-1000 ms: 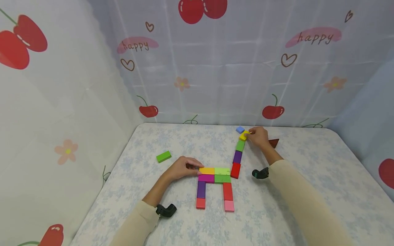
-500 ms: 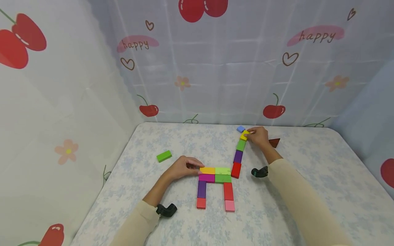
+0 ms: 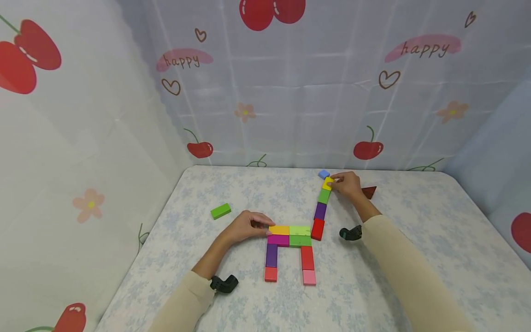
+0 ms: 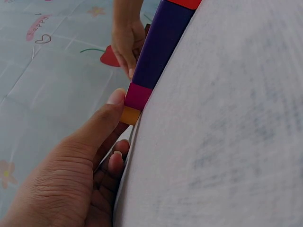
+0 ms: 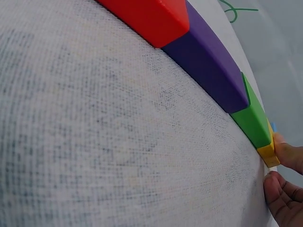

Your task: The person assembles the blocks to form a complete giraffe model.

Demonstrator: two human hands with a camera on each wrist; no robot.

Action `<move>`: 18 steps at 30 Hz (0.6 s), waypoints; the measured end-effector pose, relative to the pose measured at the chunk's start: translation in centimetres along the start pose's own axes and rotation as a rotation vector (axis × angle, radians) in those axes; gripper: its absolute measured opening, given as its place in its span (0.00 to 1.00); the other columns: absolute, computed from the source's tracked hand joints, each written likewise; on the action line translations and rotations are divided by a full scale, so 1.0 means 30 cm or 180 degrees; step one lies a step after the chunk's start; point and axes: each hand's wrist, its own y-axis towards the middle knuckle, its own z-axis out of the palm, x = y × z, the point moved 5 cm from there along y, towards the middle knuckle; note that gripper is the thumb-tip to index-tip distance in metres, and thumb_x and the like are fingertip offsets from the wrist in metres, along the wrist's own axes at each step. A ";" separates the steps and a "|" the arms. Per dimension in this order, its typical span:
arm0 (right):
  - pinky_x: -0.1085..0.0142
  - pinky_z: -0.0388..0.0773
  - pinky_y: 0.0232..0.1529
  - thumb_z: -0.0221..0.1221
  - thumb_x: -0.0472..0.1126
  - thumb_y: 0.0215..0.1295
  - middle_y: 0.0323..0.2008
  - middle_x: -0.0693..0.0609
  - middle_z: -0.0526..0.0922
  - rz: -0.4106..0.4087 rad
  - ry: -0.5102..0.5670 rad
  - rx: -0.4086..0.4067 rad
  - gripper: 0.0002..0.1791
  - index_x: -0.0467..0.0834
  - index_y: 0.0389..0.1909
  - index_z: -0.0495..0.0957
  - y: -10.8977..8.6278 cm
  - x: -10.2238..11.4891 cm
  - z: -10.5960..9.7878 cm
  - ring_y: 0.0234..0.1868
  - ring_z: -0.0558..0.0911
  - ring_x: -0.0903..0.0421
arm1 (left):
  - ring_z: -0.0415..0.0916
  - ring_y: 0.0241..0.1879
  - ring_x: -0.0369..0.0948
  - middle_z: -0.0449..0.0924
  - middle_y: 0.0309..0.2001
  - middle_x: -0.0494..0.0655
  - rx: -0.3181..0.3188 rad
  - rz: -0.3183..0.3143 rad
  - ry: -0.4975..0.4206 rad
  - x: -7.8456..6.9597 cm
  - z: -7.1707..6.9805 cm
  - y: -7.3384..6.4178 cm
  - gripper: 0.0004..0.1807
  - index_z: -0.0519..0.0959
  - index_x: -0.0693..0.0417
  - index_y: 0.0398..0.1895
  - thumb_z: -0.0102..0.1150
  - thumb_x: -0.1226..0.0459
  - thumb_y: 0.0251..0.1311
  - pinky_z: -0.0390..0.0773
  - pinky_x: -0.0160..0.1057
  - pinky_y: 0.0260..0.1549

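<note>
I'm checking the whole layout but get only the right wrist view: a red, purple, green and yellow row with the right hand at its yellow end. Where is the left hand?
Observer: In the head view, the left hand touches the left end of an orange block, which has a magenta block against its near side.

Operator: Thanks. Does anything lie to the right of the row that my camera misses?

Observer: Yes, a dark brown block lies just right of the right hand; the wrist hides part of it, so I cannot tell its full shape.
</note>
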 end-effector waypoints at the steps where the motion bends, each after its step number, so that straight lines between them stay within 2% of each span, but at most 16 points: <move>1: 0.63 0.73 0.39 0.66 0.42 0.69 0.49 0.36 0.81 0.0004 0.0007 -0.0005 0.23 0.35 0.61 0.80 0.001 0.000 0.001 0.47 0.74 0.43 | 0.78 0.37 0.39 0.87 0.47 0.41 -0.0002 -0.0003 -0.0004 -0.001 -0.001 0.000 0.14 0.89 0.47 0.49 0.74 0.64 0.58 0.77 0.35 0.34; 9: 0.62 0.74 0.40 0.66 0.42 0.69 0.48 0.36 0.81 -0.0011 0.0021 0.0022 0.23 0.36 0.60 0.81 0.009 -0.003 0.005 0.47 0.74 0.43 | 0.78 0.37 0.38 0.87 0.47 0.46 -0.0017 0.0082 0.0006 -0.004 -0.002 0.000 0.15 0.89 0.53 0.49 0.74 0.66 0.58 0.77 0.34 0.34; 13: 0.58 0.77 0.44 0.65 0.43 0.69 0.52 0.34 0.80 -0.0019 0.0021 0.0081 0.24 0.36 0.62 0.79 0.008 -0.002 0.001 0.51 0.75 0.41 | 0.78 0.37 0.36 0.87 0.48 0.49 -0.0035 0.0065 0.0012 -0.002 0.001 0.000 0.15 0.89 0.56 0.49 0.74 0.67 0.58 0.77 0.33 0.34; 16: 0.56 0.79 0.46 0.64 0.43 0.70 0.55 0.33 0.79 -0.0031 0.0041 0.0031 0.25 0.34 0.63 0.78 0.010 -0.002 -0.011 0.52 0.76 0.39 | 0.78 0.37 0.36 0.87 0.48 0.51 -0.0037 0.0008 0.0016 -0.005 0.003 0.001 0.15 0.88 0.58 0.49 0.73 0.69 0.58 0.76 0.32 0.34; 18: 0.57 0.80 0.43 0.63 0.43 0.71 0.55 0.32 0.79 -0.0059 0.0066 -0.0064 0.24 0.32 0.61 0.79 0.014 -0.001 -0.023 0.50 0.78 0.39 | 0.78 0.37 0.36 0.87 0.49 0.53 -0.0034 -0.0013 0.0013 -0.011 0.004 0.002 0.15 0.88 0.60 0.49 0.72 0.70 0.58 0.75 0.32 0.34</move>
